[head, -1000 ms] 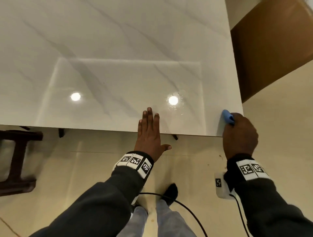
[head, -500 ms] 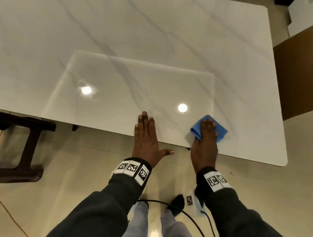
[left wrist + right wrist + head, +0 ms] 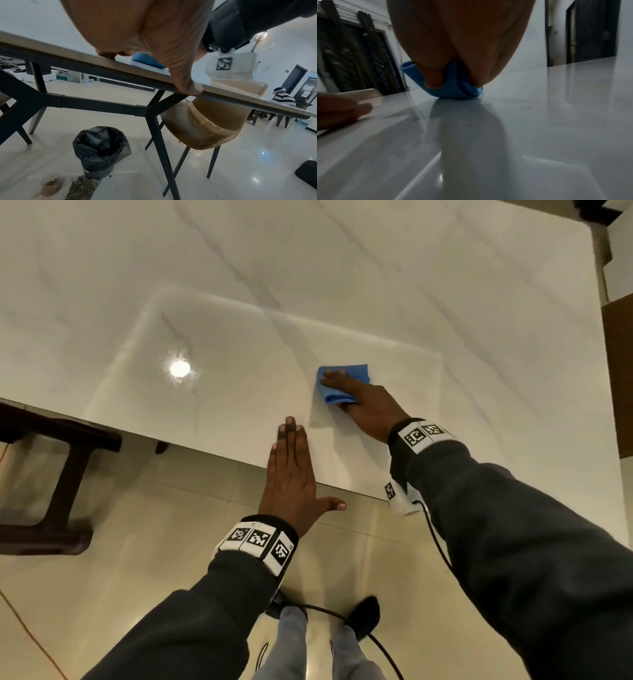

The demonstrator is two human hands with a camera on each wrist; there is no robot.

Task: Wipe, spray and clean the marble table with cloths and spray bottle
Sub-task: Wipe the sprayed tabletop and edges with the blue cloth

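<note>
My left hand (image 3: 291, 481) lies flat at the near edge of the glossy white marble table (image 3: 342, 268), fingers (image 3: 290, 436) straight and together pointing away from me, thumb (image 3: 187, 86) hooked over the rim. My right hand (image 3: 363, 402) presses a folded blue microfibre cloth (image 3: 342, 383) onto the table, just beyond and to the right of my left fingertips, apart from them. My right fingers lie over the cloth, pointing up-left; the thumb (image 3: 433, 79) curls into a fold. The cloth's long axis runs roughly across my right fingers. Beneath the table, a black-lined waste bin (image 3: 101, 151) and a tan leather chair (image 3: 214, 121) stand on the floor.
</note>
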